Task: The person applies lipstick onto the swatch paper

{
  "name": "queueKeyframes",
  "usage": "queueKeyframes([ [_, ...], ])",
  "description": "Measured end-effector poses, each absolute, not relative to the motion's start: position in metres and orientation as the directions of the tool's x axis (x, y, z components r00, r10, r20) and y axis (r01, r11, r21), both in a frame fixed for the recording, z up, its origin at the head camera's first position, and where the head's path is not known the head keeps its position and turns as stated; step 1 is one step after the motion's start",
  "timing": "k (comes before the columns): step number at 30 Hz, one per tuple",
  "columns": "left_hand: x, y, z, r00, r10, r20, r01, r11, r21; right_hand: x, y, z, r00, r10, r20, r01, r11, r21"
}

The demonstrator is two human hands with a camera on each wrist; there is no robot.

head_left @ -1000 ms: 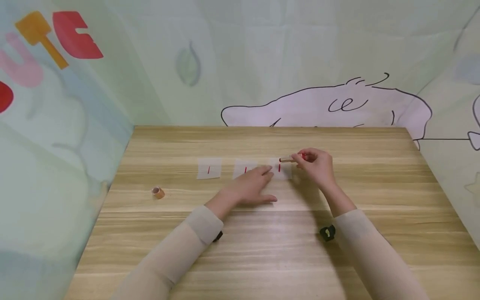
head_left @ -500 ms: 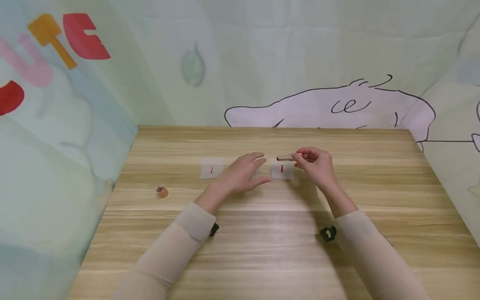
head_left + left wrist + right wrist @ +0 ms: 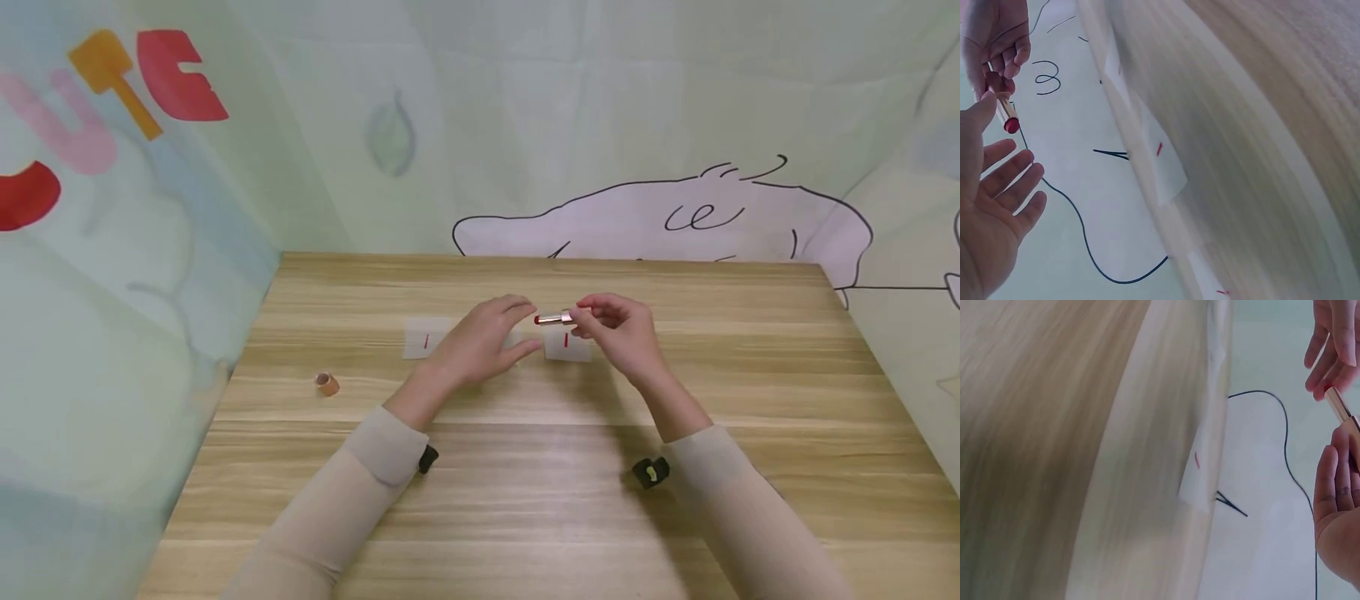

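My right hand (image 3: 618, 333) pinches a lipstick (image 3: 553, 318) with a metallic tube, its red tip pointing left. Fingers apart, my left hand (image 3: 483, 337) holds nothing and is beside that tip; the left wrist view shows its palm turned toward the lipstick (image 3: 1005, 114). Beneath and around the hands, white paper squares lie in a row, each with a short red stroke. The right square (image 3: 567, 346) and the left square (image 3: 417, 340) show well, while my left hand covers most of the middle one (image 3: 512, 337). An orange-brown lipstick cap (image 3: 327, 384) lies at the left.
The wood-grain table (image 3: 525, 517) ends at a back edge against a pale printed cloth (image 3: 540, 125) with a cartoon drawing. A black wrist device (image 3: 651, 472) shows beside the right sleeve, and another (image 3: 428, 458) by the left sleeve.
My left hand has drawn back from beside the right paper square, and its fingers and thumb now spread around the lipstick's tip. My right hand has carried the lipstick slightly left.
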State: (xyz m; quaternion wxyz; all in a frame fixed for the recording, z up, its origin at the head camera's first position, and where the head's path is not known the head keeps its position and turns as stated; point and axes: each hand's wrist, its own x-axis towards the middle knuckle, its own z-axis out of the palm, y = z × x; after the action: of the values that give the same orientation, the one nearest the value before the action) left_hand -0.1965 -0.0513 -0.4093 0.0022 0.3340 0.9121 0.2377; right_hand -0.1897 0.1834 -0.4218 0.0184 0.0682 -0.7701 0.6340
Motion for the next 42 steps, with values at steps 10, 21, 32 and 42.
queueKeyframes([
  [10,-0.193,-0.053,-0.399,-0.744,0.604,0.287,0.661,0.6,0.45,-0.184,0.17,-0.414,-0.967,-0.191,0.171,-0.199,0.138,-0.97],
  [21,-0.187,-0.06,-0.397,-0.688,0.585,0.429,0.722,0.611,0.324,-0.182,0.165,-0.411,-0.943,-0.301,0.144,-0.185,0.112,-0.976],
  [32,-0.188,-0.065,-0.401,-0.64,0.601,0.479,0.747,0.634,0.201,-0.185,0.162,-0.407,-0.932,-0.358,0.051,-0.123,0.18,-0.976],
  [42,-0.186,-0.069,-0.402,-0.663,0.608,0.437,0.733,0.645,0.216,-0.184,0.16,-0.407,-0.918,-0.391,0.066,-0.168,0.231,-0.958],
])
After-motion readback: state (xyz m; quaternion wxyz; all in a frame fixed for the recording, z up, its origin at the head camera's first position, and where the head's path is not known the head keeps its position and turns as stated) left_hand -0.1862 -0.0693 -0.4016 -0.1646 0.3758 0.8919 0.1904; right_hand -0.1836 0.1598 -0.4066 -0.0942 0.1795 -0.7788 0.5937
